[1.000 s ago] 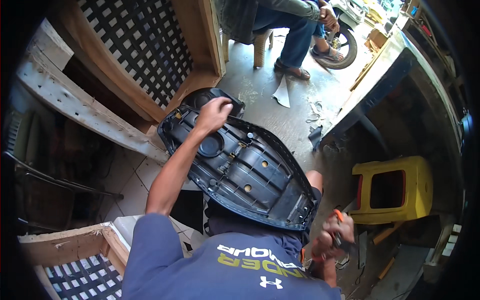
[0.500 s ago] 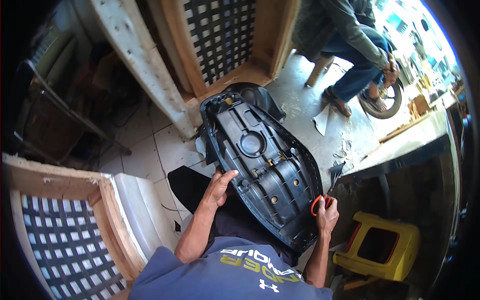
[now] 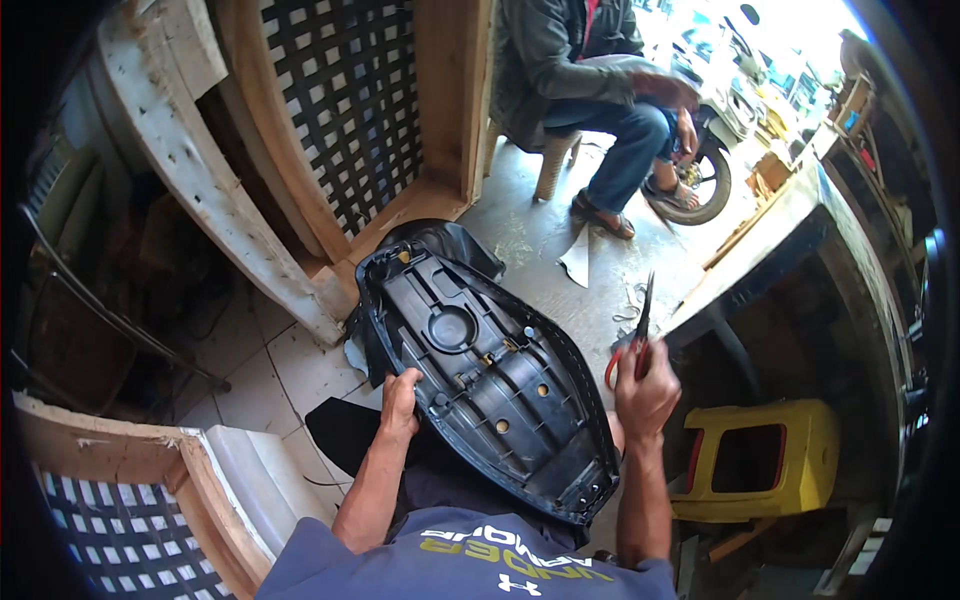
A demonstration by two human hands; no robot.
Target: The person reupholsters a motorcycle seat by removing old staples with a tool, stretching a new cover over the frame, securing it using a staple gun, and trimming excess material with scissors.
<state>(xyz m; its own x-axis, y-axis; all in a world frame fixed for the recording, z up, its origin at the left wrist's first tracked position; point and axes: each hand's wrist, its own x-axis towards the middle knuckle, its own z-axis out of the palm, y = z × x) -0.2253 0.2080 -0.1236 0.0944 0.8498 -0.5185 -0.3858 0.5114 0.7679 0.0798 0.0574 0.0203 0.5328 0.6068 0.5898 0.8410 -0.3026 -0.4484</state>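
Note:
A black motorcycle seat (image 3: 480,370) lies upside down across my lap, its ribbed plastic underside up and dark cover material around the rim. My left hand (image 3: 402,402) grips its left edge, thumb on top and fingers hidden beneath. On the other side, my right hand (image 3: 648,388) is closed round the red handles of a pair of scissors (image 3: 645,310), held up beside the seat and apart from it. Their dark blades point away from me. Loose black cover material (image 3: 455,245) bunches at the seat's far end.
A person (image 3: 600,100) sits on a stool ahead, near a motorcycle wheel (image 3: 705,185). Pale scraps (image 3: 577,258) lie on the floor. Wooden frames with woven black straps (image 3: 350,110) stand left and ahead. A yellow plastic shell (image 3: 815,455) sits at right, below a bench (image 3: 790,230).
My right hand has lifted the scissors up from beside the seat's right edge. The whole view has shifted, with the seat lower and further left. My left hand still grips the rim.

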